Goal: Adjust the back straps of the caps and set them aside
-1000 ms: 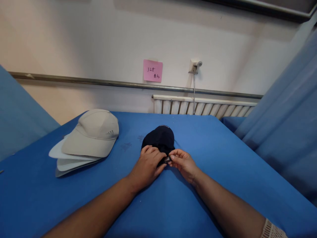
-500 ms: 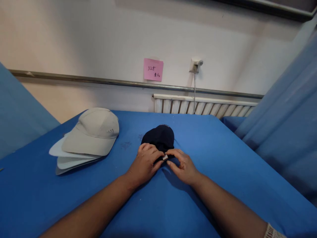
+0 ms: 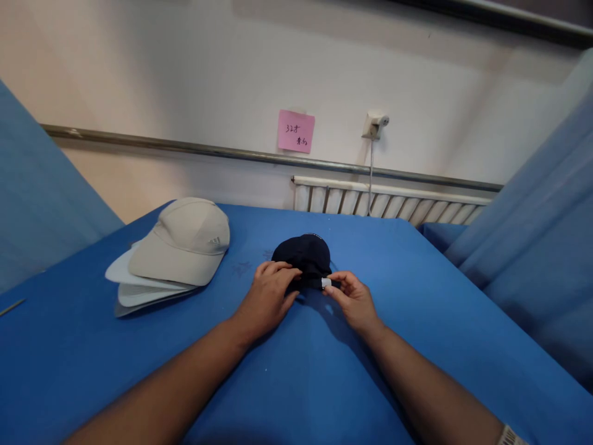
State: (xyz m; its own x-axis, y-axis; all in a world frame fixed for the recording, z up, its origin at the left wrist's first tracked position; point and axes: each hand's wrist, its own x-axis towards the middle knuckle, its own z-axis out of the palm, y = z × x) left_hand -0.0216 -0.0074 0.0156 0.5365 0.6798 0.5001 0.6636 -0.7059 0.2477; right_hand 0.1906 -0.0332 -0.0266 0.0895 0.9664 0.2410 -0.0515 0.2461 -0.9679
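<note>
A black cap lies on the blue-covered table, its back strap facing me. My left hand is closed on the left part of that strap, fingers over the cap's near edge. Between thumb and fingers, my right hand pinches the strap's right part beside a small silvery buckle. The dark strap stretches between the two hands, lifted slightly off the cover. The cap's brim is hidden behind its crown.
To the left sits a stack of caps, a beige cap on top with pale brims below. A thin stick lies at the left edge. Blue curtains hang at both sides. Behind the table are a radiator and metal rail.
My right hand went in to the buckle, then back out to the right, and the strap now shows stretched between my hands. The view has shifted slightly; the cap stays in place.
</note>
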